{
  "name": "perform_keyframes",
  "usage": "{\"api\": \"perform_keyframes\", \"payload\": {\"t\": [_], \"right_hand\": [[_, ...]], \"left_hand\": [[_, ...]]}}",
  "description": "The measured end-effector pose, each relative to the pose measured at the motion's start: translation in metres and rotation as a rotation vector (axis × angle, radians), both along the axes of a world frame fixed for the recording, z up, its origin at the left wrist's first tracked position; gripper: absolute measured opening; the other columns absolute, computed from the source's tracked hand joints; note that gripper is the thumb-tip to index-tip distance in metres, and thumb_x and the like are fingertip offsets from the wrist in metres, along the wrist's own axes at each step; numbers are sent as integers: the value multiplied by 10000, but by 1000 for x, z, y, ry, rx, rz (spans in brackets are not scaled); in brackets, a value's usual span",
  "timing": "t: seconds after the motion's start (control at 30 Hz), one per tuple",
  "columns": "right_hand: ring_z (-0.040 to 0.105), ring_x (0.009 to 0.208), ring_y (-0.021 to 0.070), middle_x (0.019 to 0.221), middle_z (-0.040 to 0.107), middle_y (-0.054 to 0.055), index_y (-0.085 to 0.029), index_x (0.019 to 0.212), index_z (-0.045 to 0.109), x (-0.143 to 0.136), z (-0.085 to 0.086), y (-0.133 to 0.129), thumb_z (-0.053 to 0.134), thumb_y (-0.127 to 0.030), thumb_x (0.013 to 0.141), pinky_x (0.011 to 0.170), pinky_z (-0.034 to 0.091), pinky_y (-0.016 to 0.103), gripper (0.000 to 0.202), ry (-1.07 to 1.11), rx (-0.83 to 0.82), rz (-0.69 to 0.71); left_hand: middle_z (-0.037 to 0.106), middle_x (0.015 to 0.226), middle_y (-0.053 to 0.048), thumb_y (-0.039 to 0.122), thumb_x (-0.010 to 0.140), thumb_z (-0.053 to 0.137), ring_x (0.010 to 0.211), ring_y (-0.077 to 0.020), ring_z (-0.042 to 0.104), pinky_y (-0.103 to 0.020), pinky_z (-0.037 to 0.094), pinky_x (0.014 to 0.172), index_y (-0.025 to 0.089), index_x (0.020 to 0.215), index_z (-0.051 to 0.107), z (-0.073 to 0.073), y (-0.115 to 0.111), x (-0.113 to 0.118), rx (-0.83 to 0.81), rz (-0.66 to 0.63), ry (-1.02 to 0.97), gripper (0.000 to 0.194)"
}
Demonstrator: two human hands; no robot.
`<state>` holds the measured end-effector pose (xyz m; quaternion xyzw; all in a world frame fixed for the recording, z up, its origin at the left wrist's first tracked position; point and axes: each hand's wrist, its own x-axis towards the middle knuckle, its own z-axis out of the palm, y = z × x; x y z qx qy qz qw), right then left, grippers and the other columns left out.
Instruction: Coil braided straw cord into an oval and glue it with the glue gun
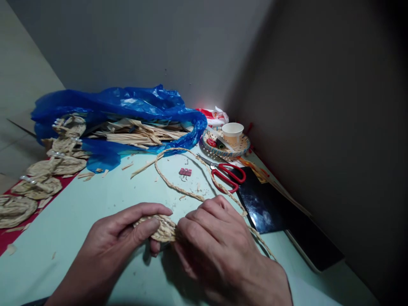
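Between my two hands is a small coiled piece of braided straw (164, 228), pale and oval at its visible end. My left hand (127, 231) grips it from the left, thumb on top and fingers around the back. My right hand (216, 242) is closed at its right end, knuckles up; its fingertips are hidden, so what exactly they pinch cannot be seen. A long straw braid (174, 186) loops over the table beyond my hands and passes behind my right hand. Red-handled scissors (228, 174) lie just past that loop.
A blue plastic bag (127, 102) of dry straw strips (140, 134) lies at the back. Coiled straw pieces (38, 187) line the left edge. A binder clip (185, 171), a woven tray (210, 148) with a paper cup (232, 132), and a dark tablet-like slab (264, 208) are beyond and right.
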<state>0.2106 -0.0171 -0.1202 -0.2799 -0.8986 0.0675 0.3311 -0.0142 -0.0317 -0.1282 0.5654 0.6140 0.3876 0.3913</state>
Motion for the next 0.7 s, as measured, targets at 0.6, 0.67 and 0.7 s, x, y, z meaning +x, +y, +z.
{"api": "perform_keyframes", "payload": {"t": [0.6, 0.67, 0.7], "right_hand": [[473, 744, 164, 784, 609, 9, -151, 829, 625, 1, -4, 3, 573, -168, 969, 746, 357, 342, 151, 23, 28, -39], [470, 735, 158, 782, 609, 6, -150, 828, 622, 1, -6, 3, 568, -167, 969, 734, 357, 338, 152, 27, 27, -28], [472, 736, 156, 787, 611, 5, -149, 836, 623, 1, -7, 3, 568, -168, 968, 735, 358, 339, 145, 27, 21, -19]], "left_hand": [[546, 1344, -54, 128, 1010, 555, 1338, -159, 496, -228, 390, 1134, 244, 1213, 618, -7, -6, 7, 803, -333, 604, 242], [538, 1333, -64, 89, 997, 557, 1346, -153, 481, -218, 363, 1146, 216, 1213, 613, -6, -5, 6, 828, -367, 633, 257], [540, 1325, -62, 90, 997, 559, 1349, -151, 476, -214, 357, 1145, 215, 1208, 613, -6, -5, 5, 832, -369, 642, 251]]}}
